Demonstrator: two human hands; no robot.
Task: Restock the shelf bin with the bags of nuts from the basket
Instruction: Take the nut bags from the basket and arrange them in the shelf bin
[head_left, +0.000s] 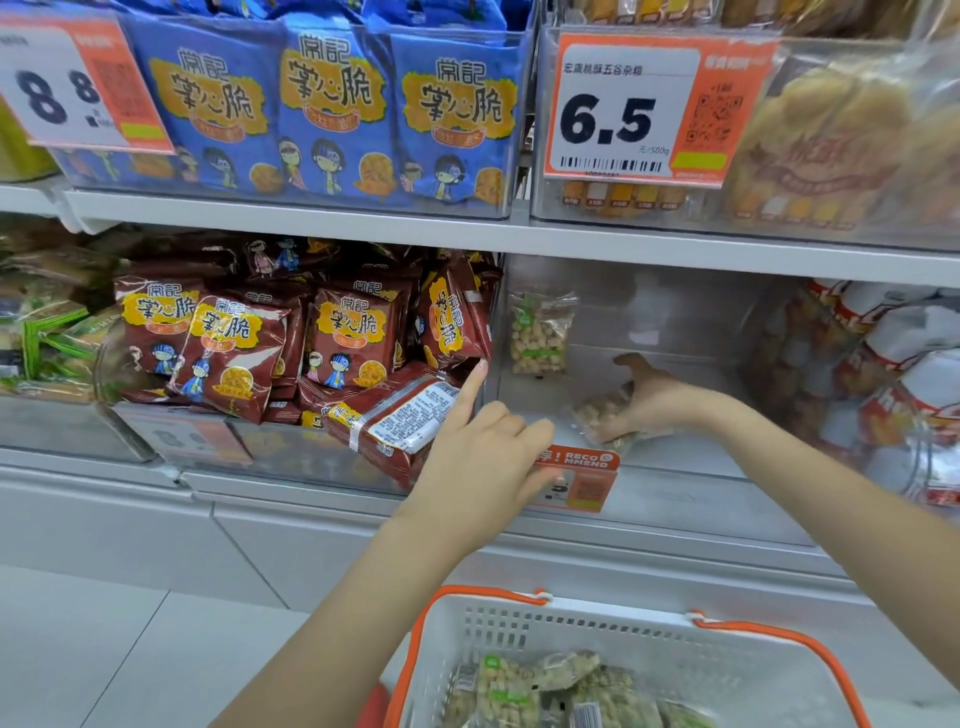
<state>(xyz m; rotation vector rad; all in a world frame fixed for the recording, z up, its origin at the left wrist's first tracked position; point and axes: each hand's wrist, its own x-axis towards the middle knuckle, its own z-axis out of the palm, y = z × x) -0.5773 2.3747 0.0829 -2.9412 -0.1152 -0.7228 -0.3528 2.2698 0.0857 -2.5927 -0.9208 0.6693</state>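
The clear shelf bin (675, 499) sits on the lower shelf, right of centre. One bag of nuts (537, 335) stands upright against its back left. My right hand (654, 400) reaches into the bin and holds a second bag of nuts (602, 415) low over the bin floor. My left hand (483, 452) grips the bin's front rim at the orange price tag (584, 475), its index finger pointing up. The white basket (649, 644) with orange handles sits at the bottom, with several bags of nuts (545, 691) inside.
A neighbouring bin of dark red snack packs (234, 343) stands left of the nut bin, one pack (400, 421) leaning over its front edge by my left hand. Blue snack bags (332, 109) and biscuit packs fill the upper shelf. White and red packs (904, 364) lie to the right.
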